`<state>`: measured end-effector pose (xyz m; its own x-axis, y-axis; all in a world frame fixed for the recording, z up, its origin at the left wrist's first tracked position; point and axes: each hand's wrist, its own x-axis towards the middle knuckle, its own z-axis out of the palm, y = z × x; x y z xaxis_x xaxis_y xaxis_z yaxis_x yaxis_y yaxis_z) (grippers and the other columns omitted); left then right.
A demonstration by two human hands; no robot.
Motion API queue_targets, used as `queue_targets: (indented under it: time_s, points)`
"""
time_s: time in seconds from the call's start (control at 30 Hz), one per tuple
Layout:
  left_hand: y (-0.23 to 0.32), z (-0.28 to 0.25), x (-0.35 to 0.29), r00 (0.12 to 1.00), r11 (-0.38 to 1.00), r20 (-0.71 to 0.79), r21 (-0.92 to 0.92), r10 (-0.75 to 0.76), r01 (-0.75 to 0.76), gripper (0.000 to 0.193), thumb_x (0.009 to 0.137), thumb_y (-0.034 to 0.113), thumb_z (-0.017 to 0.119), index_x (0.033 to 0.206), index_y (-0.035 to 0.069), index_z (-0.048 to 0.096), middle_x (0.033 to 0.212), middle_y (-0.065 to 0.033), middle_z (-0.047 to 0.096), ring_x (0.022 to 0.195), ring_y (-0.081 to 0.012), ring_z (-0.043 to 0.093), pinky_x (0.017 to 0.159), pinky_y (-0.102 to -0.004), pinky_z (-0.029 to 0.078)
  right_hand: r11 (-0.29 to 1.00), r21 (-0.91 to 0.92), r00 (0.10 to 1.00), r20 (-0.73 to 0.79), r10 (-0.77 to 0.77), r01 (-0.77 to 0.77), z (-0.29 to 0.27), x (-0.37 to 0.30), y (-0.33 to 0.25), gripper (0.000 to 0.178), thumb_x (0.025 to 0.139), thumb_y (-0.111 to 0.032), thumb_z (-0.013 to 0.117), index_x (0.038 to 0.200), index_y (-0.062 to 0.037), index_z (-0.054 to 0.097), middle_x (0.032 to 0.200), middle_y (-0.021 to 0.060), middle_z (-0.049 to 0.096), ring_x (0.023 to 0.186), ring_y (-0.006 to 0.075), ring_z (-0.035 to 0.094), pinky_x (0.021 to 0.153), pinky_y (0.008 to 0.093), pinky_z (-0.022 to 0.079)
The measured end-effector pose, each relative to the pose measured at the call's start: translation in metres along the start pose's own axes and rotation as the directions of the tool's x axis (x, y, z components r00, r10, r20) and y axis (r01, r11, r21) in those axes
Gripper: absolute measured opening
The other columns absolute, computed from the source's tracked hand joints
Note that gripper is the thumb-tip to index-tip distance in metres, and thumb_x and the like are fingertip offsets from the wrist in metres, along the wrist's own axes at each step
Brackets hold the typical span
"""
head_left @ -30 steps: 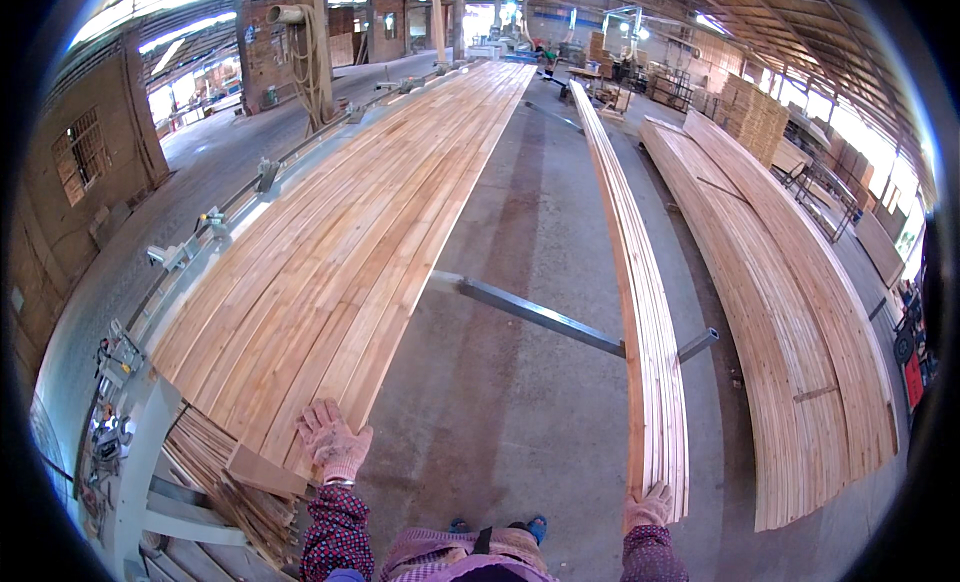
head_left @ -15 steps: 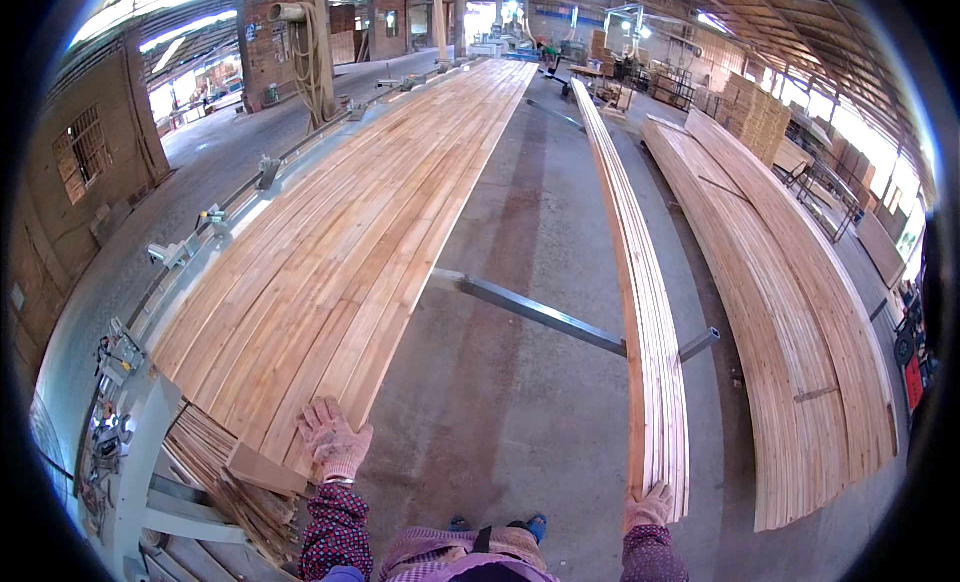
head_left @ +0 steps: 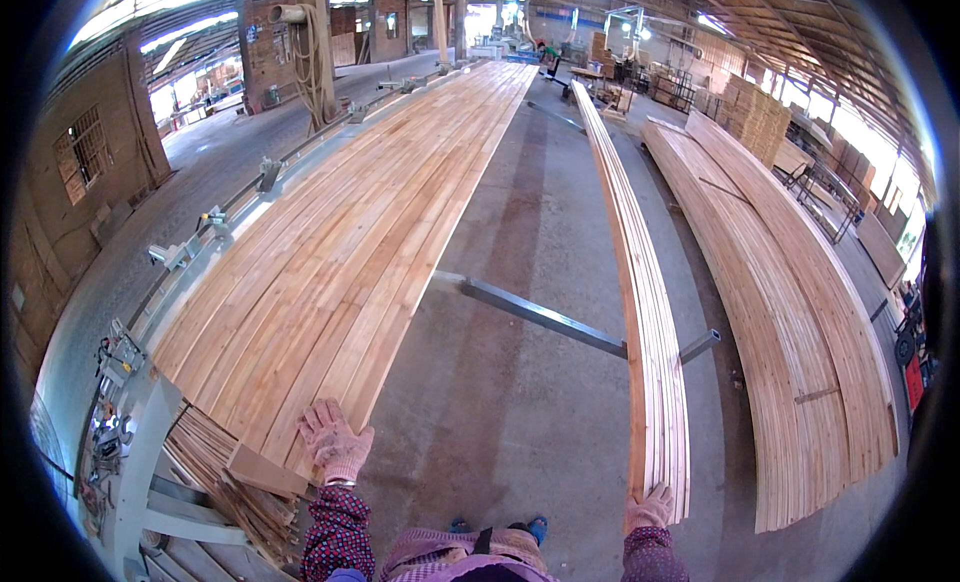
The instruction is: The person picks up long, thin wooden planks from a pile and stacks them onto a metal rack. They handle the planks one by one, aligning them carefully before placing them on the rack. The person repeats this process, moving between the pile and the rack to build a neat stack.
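Note:
My left hand (head_left: 335, 440), in a pinkish work glove, lies flat with fingers apart on the near right corner of a long panel of wooden strips (head_left: 340, 252). The strips lie side by side, running far back on a metal machine bed. My right hand (head_left: 651, 508), gloved alike, is closed over the near left end of a narrow row of long wooden strips (head_left: 648, 322). Its fingertips rest on top; the thumb is hidden. A square metal bar (head_left: 545, 314) passes beneath this row.
Clamps (head_left: 175, 254) line the panel's left side. Thin offcuts (head_left: 215, 462) lie below its near end, beside a grey metal frame (head_left: 150, 432). To the right stands a wide stack of long boards (head_left: 770, 332). Concrete floor (head_left: 500, 412) shows between the rows. A person (head_left: 547, 52) is far back.
Both hands stay in nearly the same places. The far person has shifted slightly.

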<state>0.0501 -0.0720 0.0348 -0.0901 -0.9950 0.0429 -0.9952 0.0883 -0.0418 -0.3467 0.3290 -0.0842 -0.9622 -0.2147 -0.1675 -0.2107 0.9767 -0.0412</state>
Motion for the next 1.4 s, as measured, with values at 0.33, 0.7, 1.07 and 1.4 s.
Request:
queue_targets:
  time_s: [0.33,0.7,1.07,1.4]
  points:
    - [0.0,-0.002,-0.001,1.0,1.0,0.002,-0.017,0.002,-0.002,0.093,0.077,0.057,0.064,0.146,0.001,0.038,0.151,-0.0173,0.037,0.141,-0.0354,0.031,0.119,-0.0515,0.019,1.0,-0.021,0.999,0.047,-0.002,0.003,-0.007,-0.004,-0.004,0.091,0.086,-0.054,0.059,0.15,0.005,0.03,0.155,0.0205,0.035,0.145,0.0326,0.03,0.12,0.0382,0.02]
    - [0.002,-0.005,-0.002,1.0,1.0,0.028,0.009,-0.005,0.005,0.093,0.079,0.059,0.062,0.148,0.001,0.037,0.153,-0.0166,0.036,0.143,-0.0353,0.029,0.12,-0.0514,0.018,1.0,0.004,1.0,-0.004,-0.017,0.017,0.003,0.002,0.002,0.091,0.084,-0.055,0.062,0.149,0.0027,0.033,0.151,0.023,0.038,0.14,0.0362,0.035,0.118,0.0396,0.026]
    - [0.002,-0.004,-0.002,1.0,1.0,0.015,-0.005,0.019,-0.019,0.093,0.078,0.058,0.062,0.147,0.0,0.038,0.153,-0.0175,0.036,0.143,-0.0353,0.029,0.12,-0.0523,0.017,0.999,0.032,0.999,-0.005,0.042,-0.042,0.014,0.01,0.008,0.093,0.08,-0.053,0.068,0.149,-0.0014,0.032,0.152,0.0234,0.036,0.138,0.0389,0.037,0.117,0.0416,0.028]
    - [-0.002,0.006,0.0,0.998,1.0,-0.064,-0.015,0.021,-0.022,0.091,0.076,0.056,0.065,0.144,0.0,0.041,0.148,-0.0193,0.041,0.138,-0.0391,0.034,0.117,-0.0553,0.02,0.999,0.003,0.999,0.037,0.032,-0.032,-0.015,-0.006,-0.008,0.089,0.085,-0.055,0.06,0.148,0.0033,0.034,0.152,0.0253,0.036,0.141,0.0381,0.035,0.118,0.0403,0.028]
